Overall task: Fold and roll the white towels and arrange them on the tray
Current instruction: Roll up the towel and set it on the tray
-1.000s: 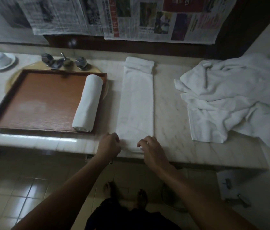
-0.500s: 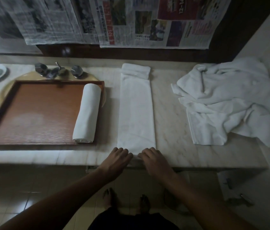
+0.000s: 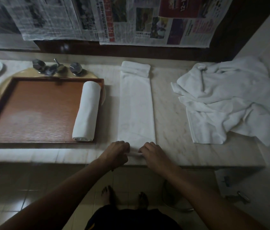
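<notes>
White long folded towel strip [image 3: 136, 107] lay on pale marble counter [image 3: 170, 113], left hand [image 3: 117, 152] and right hand [image 3: 152, 152] curled round its near end, white rolled towel [image 3: 86, 111] sat inside brown wooden tray [image 3: 36, 112]

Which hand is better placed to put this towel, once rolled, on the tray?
Probably the left hand. Both it and the right hand grip the near end of the folded towel, but the tray lies to the left, nearer the left hand.

left hand [image 3: 117, 152] fingers curled on towel [image 3: 136, 113] edge | right hand [image 3: 152, 153] likewise | both close together
</notes>
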`<action>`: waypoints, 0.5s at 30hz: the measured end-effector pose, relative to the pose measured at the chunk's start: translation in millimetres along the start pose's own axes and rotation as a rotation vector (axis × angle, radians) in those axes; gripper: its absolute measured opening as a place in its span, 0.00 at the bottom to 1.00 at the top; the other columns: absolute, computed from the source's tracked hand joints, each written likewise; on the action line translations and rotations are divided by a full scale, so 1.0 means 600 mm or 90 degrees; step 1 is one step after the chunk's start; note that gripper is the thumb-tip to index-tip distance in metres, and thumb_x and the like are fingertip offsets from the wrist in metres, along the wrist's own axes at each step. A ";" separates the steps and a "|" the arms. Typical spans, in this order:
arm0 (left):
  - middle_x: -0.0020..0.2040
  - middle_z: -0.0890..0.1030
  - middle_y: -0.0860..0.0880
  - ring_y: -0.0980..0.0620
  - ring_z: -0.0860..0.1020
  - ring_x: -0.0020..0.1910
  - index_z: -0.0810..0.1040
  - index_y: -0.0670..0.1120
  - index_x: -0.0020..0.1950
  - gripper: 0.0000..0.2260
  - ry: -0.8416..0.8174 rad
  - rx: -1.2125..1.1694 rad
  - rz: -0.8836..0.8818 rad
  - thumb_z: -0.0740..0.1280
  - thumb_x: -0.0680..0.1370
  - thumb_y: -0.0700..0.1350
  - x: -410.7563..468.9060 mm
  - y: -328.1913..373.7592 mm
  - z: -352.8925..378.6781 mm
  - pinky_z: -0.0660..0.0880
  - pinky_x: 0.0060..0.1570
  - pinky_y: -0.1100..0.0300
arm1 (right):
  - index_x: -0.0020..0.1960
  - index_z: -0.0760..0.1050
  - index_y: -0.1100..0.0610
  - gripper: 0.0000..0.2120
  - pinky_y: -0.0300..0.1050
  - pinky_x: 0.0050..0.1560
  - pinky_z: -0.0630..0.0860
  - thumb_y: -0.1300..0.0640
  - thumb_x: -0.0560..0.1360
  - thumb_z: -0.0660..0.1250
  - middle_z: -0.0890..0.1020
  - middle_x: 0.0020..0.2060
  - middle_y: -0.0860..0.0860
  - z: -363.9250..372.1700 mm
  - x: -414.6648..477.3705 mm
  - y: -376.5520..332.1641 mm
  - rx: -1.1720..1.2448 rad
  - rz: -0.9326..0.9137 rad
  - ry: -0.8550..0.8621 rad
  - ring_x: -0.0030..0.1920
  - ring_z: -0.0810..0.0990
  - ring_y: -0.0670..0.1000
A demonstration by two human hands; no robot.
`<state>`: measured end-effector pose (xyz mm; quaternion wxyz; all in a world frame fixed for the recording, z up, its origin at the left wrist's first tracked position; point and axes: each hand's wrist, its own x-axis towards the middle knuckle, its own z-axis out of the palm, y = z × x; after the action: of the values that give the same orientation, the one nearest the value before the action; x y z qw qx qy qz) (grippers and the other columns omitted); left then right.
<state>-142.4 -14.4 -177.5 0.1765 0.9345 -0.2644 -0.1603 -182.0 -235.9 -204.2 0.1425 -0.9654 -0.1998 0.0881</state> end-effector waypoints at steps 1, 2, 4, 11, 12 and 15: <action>0.47 0.83 0.48 0.47 0.81 0.44 0.82 0.47 0.51 0.09 -0.006 -0.036 -0.020 0.69 0.72 0.42 0.001 -0.002 -0.008 0.77 0.43 0.54 | 0.61 0.78 0.53 0.19 0.50 0.52 0.73 0.68 0.73 0.67 0.79 0.55 0.51 -0.003 0.003 0.001 0.013 0.010 -0.008 0.56 0.75 0.55; 0.46 0.83 0.50 0.49 0.81 0.43 0.83 0.48 0.51 0.09 -0.010 -0.070 -0.045 0.71 0.72 0.43 0.003 -0.004 -0.014 0.79 0.43 0.56 | 0.61 0.77 0.51 0.20 0.49 0.53 0.73 0.68 0.74 0.67 0.79 0.56 0.50 -0.005 0.006 0.002 0.030 0.025 -0.015 0.56 0.75 0.54; 0.44 0.84 0.53 0.54 0.81 0.41 0.84 0.50 0.51 0.08 -0.007 -0.139 -0.099 0.74 0.72 0.43 0.003 -0.013 -0.018 0.80 0.42 0.58 | 0.61 0.77 0.50 0.17 0.48 0.54 0.75 0.66 0.77 0.68 0.79 0.55 0.48 -0.011 0.014 0.004 0.076 0.068 -0.020 0.55 0.76 0.51; 0.43 0.85 0.56 0.63 0.81 0.43 0.85 0.53 0.52 0.08 0.083 -0.284 -0.207 0.76 0.74 0.44 -0.011 -0.034 -0.008 0.77 0.42 0.64 | 0.52 0.84 0.53 0.04 0.48 0.52 0.76 0.57 0.79 0.71 0.80 0.50 0.50 -0.017 0.029 0.026 0.206 0.116 0.016 0.51 0.79 0.52; 0.43 0.85 0.56 0.63 0.81 0.42 0.85 0.53 0.52 0.07 0.107 -0.292 -0.225 0.77 0.74 0.46 -0.013 -0.033 -0.005 0.75 0.41 0.65 | 0.52 0.85 0.53 0.04 0.49 0.52 0.75 0.57 0.79 0.71 0.80 0.49 0.51 -0.015 0.029 0.027 0.206 0.115 0.036 0.52 0.78 0.53; 0.39 0.83 0.55 0.59 0.81 0.39 0.85 0.52 0.48 0.05 0.170 -0.339 -0.289 0.78 0.74 0.48 -0.019 -0.029 0.008 0.73 0.36 0.63 | 0.53 0.84 0.53 0.11 0.43 0.49 0.75 0.66 0.76 0.71 0.79 0.50 0.49 -0.013 0.025 0.018 0.188 0.087 0.089 0.52 0.77 0.51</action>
<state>-145.9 4.8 -186.7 0.4060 0.9035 0.0258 -0.1349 -163.0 -241.2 -202.2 0.2901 -0.9491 -0.1079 0.0590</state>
